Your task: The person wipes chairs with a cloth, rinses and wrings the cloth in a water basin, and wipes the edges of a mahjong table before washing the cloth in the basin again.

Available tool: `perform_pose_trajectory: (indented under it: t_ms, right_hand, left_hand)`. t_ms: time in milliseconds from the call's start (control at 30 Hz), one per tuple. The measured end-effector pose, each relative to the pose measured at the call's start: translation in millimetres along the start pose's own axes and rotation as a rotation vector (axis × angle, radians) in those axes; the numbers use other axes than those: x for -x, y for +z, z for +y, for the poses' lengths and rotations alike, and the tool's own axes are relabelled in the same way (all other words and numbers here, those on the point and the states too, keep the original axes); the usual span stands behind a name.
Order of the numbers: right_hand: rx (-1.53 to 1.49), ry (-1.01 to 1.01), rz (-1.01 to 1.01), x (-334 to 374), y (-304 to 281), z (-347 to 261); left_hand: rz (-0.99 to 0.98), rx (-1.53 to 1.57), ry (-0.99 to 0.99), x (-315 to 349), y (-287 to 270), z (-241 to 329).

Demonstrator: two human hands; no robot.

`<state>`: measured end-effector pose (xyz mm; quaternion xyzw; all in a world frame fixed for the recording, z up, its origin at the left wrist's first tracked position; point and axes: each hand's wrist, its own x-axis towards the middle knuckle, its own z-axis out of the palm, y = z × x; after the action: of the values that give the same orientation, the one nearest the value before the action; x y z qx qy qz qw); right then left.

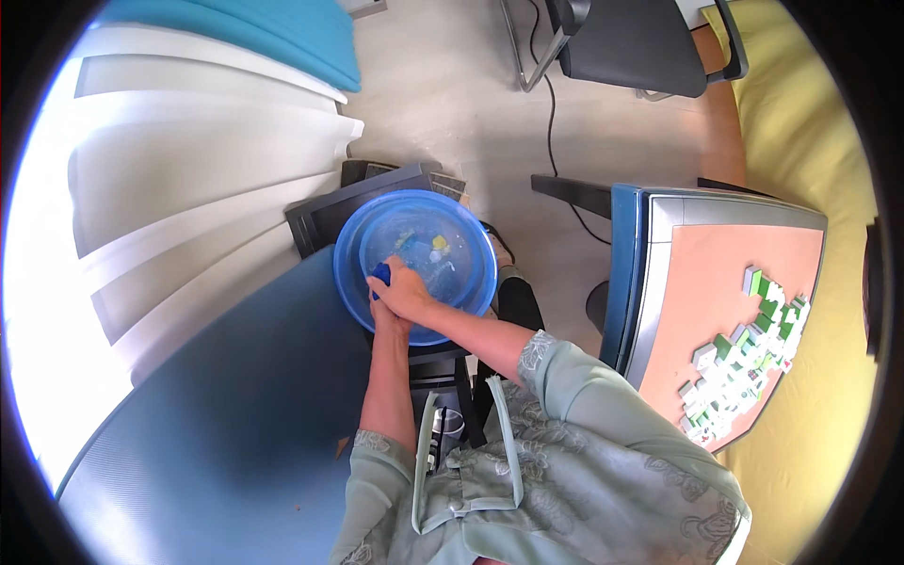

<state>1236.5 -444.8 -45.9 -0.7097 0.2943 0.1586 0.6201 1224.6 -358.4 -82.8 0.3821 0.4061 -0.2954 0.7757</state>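
Over the left part of a round blue basin (348,287), my two hands are pressed together. A small dark blue bunched item (380,272), perhaps a piece of cloth, shows between them. My right hand (405,290) is closed over it from the right. My left hand (385,314) is partly covered by the right and closes round the item from below. Inside the basin lie a yellow piece (439,243) and a pale piece (435,256), too small to name; what looks like water covers the bottom.
The basin stands on a dark stool or frame (320,212). A mahjong table (697,282) with several green and white tiles (744,363) is at the right. A blue-grey surface (235,405) and white curtain (188,179) lie left. A black chair (631,47) and cable (552,122) are beyond.
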Motion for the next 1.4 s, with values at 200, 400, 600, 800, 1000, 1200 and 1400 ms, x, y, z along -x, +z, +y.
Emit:
perform_pose_trajectory:
  t_ms: [200, 400, 600, 800, 1000, 1200, 1400]
  right_hand:
    - [0.097, -0.311, -0.004, -4.8, -13.8, -7.3]
    - [0.187, -0.118, -0.216, -14.1, -22.6, 3.2]
    - [-0.234, 0.076, -0.792, -22.5, -75.9, -24.0]
    - [-0.480, 0.234, -0.862, -42.0, -85.8, -15.4]
    - [-0.836, 0.247, -0.957, -29.7, -79.4, -24.1]
    - [-0.536, 0.150, -0.772, -55.1, -30.8, -1.1]
    - [-0.027, 0.000, -0.359, -81.4, 6.6, 43.3]
  left_hand:
    - [-0.234, -0.029, -0.148, 41.6, 37.5, 4.3]
    - [-0.318, 0.104, -0.267, 63.1, 41.3, 18.2]
    - [-0.125, -0.534, -0.267, 66.0, 53.1, 41.7]
    - [-0.328, 0.231, -0.530, 70.7, 46.6, 26.9]
    - [-0.351, 0.498, -0.778, 60.9, 36.1, 16.1]
    - [-0.267, 0.125, -0.676, 57.2, 39.7, 23.8]
    - [0.124, -0.848, -0.297, 23.5, 44.4, 4.7]
